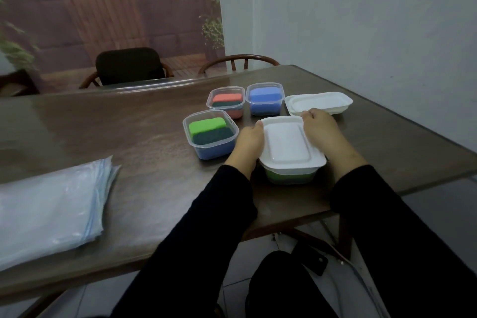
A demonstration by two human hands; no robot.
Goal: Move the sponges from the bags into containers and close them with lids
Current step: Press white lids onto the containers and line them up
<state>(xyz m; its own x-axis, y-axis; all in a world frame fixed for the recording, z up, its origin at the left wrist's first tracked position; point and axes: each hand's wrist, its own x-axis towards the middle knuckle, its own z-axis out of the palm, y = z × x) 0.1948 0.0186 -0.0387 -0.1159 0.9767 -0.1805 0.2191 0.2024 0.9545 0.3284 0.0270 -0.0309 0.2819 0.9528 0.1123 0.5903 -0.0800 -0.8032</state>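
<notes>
A white lid [286, 144] lies on the nearest clear container [290, 177], through whose wall a green sponge shows. My left hand [247, 144] grips the lid's left edge and my right hand [320, 129] grips its right and far edge. Three uncovered containers stand around it: one with a green sponge [206, 125] at the left, one with an orange sponge [227, 98] behind, one with a blue sponge [265, 94] beside that. A stack of spare white lids [327, 102] lies at the far right.
A pile of flat clear plastic bags [49, 204] lies at the table's left front. The brown table [129, 124] has its right edge close to the containers. Two chairs [129, 66] stand behind the table. A grey wall rises at the right.
</notes>
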